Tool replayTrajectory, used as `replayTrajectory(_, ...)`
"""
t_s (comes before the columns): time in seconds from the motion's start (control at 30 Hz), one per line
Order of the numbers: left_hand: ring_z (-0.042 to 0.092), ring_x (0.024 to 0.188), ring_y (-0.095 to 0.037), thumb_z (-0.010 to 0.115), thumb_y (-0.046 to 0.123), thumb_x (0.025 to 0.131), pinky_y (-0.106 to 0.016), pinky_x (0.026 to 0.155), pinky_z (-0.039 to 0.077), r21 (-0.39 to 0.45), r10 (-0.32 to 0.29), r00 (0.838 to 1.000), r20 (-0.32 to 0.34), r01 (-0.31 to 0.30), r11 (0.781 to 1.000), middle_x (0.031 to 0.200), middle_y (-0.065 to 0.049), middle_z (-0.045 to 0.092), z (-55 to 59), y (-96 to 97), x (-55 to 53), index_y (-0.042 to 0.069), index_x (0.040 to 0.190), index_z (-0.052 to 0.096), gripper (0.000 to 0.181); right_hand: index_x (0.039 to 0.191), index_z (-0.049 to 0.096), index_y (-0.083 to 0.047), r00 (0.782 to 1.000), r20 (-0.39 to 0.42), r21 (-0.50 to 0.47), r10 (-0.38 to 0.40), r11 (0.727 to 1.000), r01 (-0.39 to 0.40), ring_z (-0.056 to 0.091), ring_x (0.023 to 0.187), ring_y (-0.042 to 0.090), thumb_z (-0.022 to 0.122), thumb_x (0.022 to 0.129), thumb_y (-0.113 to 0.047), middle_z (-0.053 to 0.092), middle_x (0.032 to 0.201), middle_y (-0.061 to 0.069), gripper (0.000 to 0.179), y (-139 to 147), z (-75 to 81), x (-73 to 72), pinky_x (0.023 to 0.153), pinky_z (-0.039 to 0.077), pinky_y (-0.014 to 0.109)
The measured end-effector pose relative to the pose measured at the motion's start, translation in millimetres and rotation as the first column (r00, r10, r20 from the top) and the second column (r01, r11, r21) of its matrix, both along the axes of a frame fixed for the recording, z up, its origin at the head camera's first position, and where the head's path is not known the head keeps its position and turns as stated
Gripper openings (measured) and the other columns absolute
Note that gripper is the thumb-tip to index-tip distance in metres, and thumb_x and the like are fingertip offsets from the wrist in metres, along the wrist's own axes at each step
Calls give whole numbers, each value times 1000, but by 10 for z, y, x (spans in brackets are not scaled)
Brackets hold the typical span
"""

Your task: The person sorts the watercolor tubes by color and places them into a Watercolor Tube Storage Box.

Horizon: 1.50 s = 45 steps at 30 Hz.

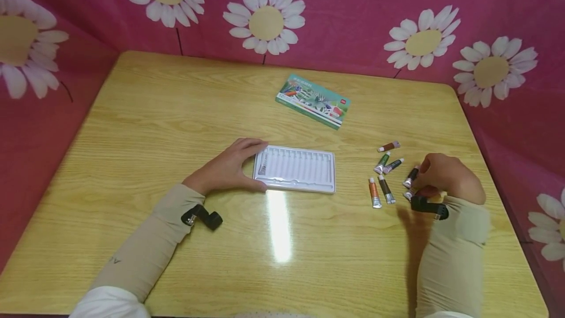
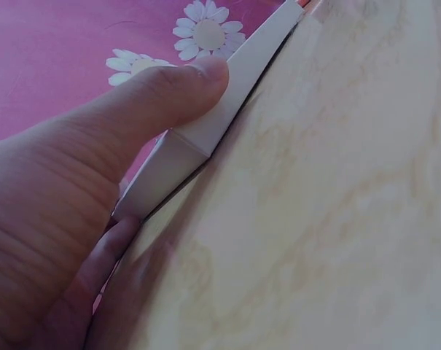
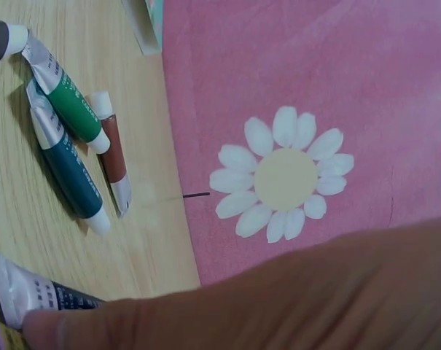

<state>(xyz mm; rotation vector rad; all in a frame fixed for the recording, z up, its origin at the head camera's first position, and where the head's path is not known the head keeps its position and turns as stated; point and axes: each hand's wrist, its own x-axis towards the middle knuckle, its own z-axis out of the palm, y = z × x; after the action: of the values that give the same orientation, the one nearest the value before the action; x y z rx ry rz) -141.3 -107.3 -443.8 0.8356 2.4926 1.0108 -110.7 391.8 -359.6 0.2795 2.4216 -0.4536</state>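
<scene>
My left hand grips the left end of a white plastic tray, thumb along the near side and fingers at the far corner. The tray is slotted, and a small tube lies in its leftmost slot. On the right, my right hand reaches down among loose paint tubes with bent fingers. Its thumb lies against a dark tube and a partly visible yellow one. Its other fingertips are hidden, so a grip is not visible. Orange and dark olive tubes lie nearby.
A green illustrated paint box lies behind the tray. Brown, green and dark teal tubes are beyond the right hand. Pink flowered cloth hangs around the wooden table's back and sides.
</scene>
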Motion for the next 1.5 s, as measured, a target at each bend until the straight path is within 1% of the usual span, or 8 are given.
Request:
replayTrajectory(0.13,31,155,-22,86,64,73,-48,128,32,1,1,1000,-4,-1,1000,168,1,34,1,4,1,20,162,37,111,110,53,8,1000,-4,6,-23,1000,23,71,75,17,86,82,-27,71,87,14,55,-43,24,-8,67,57,33)
replayTrajectory(0.33,31,155,-22,85,66,73,-48,128,32,-12,-6,1000,-3,6,1000,168,1,33,7,14,4,20,162,36,111,110,55,6,999,-22,39,-25,999,26,70,76,20,83,86,-33,71,88,15,54,-79,7,-10,65,53,32)
replayTrajectory(0.47,31,155,-22,85,66,74,-48,128,32,-12,-12,1000,-3,12,1000,168,0,34,15,18,1,19,162,36,111,111,55,6,999,-20,34,-38,999,38,70,76,21,82,88,-33,71,89,16,53,-103,-4,-6,66,55,33)
replayTrajectory(0.77,31,155,-21,85,65,74,-47,128,32,-13,-8,1000,-11,8,1000,167,1,34,6,14,-2,20,162,36,111,113,55,5,998,-24,33,53,998,-53,63,72,21,77,92,-30,66,80,11,46,-165,-16,-12,62,51,33)
replayTrajectory(0.9,31,155,-21,85,67,74,-47,128,33,-16,-8,1000,-12,8,1000,167,1,34,-2,13,3,20,162,36,111,117,55,5,995,-46,39,86,996,-84,63,73,21,75,93,-27,67,84,13,45,-177,-8,-21,63,52,32)
replayTrajectory(1.13,31,155,-21,84,68,74,-47,128,33,-22,-4,1000,-15,3,1000,168,1,34,-6,7,4,21,162,36,111,125,55,7,983,-126,40,134,991,-130,64,80,22,72,90,-16,66,111,25,45,-224,26,-51,66,54,31)
replayTrajectory(1.37,31,155,-21,84,69,73,-48,127,33,-21,-2,1000,-18,1,1000,167,1,34,3,7,7,22,162,36,112,123,62,4,961,-213,71,176,984,-164,62,98,34,68,91,-18,69,115,24,39,-299,45,-70,80,55,44)
replayTrajectory(1.5,31,155,-21,83,69,73,-48,128,33,-24,-1,1000,-17,0,1000,167,0,34,4,8,5,22,162,35,112,122,64,5,933,-282,83,223,975,-208,66,100,37,67,92,-16,71,114,25,37,-351,29,-87,85,55,51)
